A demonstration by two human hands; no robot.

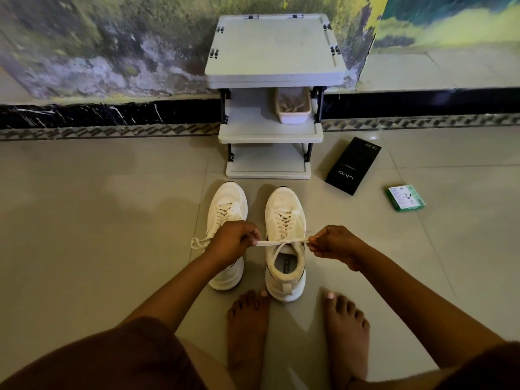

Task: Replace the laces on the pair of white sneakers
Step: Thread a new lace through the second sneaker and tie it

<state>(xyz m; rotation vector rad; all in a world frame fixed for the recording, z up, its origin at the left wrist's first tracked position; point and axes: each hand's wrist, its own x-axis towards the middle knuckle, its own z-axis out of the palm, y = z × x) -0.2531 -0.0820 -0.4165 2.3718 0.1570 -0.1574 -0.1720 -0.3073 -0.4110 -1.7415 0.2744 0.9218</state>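
The right sneaker stands on the floor just beside the left sneaker, toes toward a small shelf rack. Its lace stretches taut across the top eyelets, each end pinched by the left hand and right hand, probably to draw it snug or loosen a knot.

Head-worn view, down onto floor

The black box on the floor reads "vivo".
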